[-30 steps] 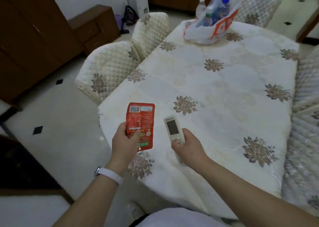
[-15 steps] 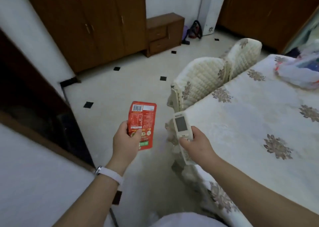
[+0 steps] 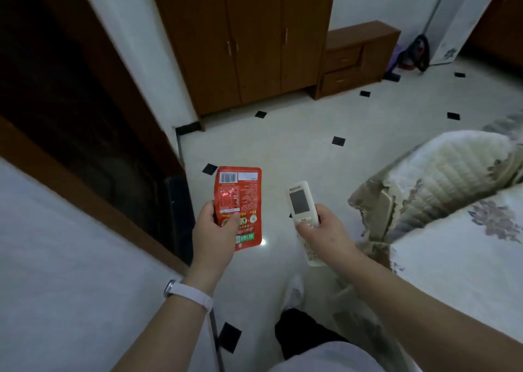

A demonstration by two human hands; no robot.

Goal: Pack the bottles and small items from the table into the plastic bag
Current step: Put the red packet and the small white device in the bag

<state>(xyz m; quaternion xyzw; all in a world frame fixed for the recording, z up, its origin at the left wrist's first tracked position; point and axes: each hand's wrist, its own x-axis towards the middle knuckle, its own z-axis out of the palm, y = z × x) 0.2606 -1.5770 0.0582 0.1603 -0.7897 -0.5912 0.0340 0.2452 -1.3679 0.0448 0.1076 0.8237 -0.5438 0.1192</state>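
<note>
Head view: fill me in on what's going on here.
A person stands at the corner of the covered table, next to a quilted chair. Their left hand grips a red packet by its lower part, with the barcode side facing up. Their right hand holds a white remote control. Both items are held out over the tiled floor, not over the table. The plastic bag is out of view, so neither item is packed yet.

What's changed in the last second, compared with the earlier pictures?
The view swung left: only a corner of the table shows, the hands now hang over the floor, and the bag of bottles is out of sight. Unchanged: the left hand holds the red packet, the right hand the white remote.
</note>
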